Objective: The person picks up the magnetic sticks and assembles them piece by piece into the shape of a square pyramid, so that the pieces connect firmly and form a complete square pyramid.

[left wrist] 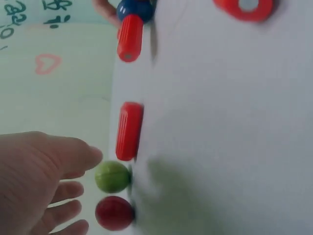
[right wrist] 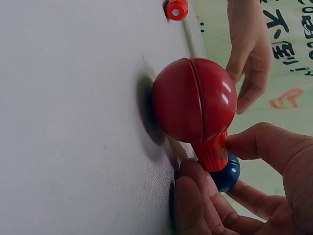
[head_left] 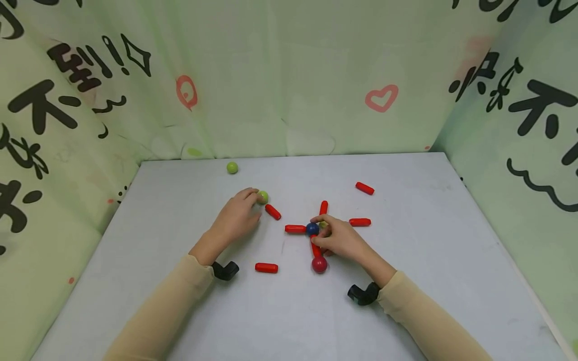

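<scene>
Right hand (head_left: pixel 339 239) pinches the blue ball (head_left: pixel 312 229) hub — red rods (head_left: pixel 295 228) attached around it, red ball (head_left: pixel 319 264) on the near rod. Left hand (head_left: pixel 237 215), fingers relaxed, touches a loose green ball (head_left: pixel 263 197). Spare rods (head_left: pixel 266 267) unattached — build seems partway.

The red ball (right wrist: pixel 194 100) looks shiny and smooth, like plastic. The red stick (left wrist: pixel 129 130) has tiny ridges. The table (right wrist: pixel 73 122) looks matt and a bit rough.
</scene>
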A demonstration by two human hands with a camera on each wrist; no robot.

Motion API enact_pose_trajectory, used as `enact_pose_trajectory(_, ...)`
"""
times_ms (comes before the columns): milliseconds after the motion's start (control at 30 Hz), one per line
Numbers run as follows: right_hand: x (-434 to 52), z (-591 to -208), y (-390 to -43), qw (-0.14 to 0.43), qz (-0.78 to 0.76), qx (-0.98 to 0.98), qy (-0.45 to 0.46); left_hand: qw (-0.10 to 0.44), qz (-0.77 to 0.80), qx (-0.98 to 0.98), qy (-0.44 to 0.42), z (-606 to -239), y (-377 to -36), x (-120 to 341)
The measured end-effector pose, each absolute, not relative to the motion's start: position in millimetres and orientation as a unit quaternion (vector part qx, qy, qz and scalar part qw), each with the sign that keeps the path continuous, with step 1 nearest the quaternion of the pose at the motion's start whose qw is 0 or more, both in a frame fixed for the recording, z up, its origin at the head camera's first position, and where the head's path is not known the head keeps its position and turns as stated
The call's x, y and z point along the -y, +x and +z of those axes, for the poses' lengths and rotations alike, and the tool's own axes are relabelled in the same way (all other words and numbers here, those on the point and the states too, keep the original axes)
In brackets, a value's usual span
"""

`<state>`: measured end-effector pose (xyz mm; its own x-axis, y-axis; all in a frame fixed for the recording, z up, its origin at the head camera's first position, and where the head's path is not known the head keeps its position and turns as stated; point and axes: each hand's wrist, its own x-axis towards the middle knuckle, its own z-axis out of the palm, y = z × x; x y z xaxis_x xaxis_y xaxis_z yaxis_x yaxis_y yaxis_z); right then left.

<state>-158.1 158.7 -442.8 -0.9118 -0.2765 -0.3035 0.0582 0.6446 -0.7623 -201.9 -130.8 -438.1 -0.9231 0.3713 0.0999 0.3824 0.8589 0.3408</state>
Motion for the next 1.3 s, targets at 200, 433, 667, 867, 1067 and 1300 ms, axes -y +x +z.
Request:
enact_pose_trajectory(200,-161,-444,-161,0.195,-0.408,-0.89,-0.062,-0.014,-0.183,0.967,-0.174,-447,-208,141)
enact_pose_trajectory(433,-162,-443,-162,0.193,-0.393,-0.897,-0.063,-0.018,-0.203,0.965,-0.166,-448,-202,145)
enact_pose_trajectory(667,-162,-443,-163,0.196,-0.392,-0.897,-0.063,-0.037,-0.214,0.962,-0.165,-447,-191,145)
enact_pose_trajectory(867,-162,-444,-164,0.196,-0.391,-0.897,-0.066,-0.057,-0.233,0.956,-0.171,-442,-182,139)
enact_pose_trajectory(1067,-163,-443,-164,0.197,-0.39,-0.897,-0.068,-0.047,-0.235,0.953,-0.182,-445,-177,128)
enact_pose_trajectory(1300,-162,-441,-163,0.197,-0.387,-0.898,-0.067,-0.012,-0.201,0.955,-0.219,-450,-174,112)
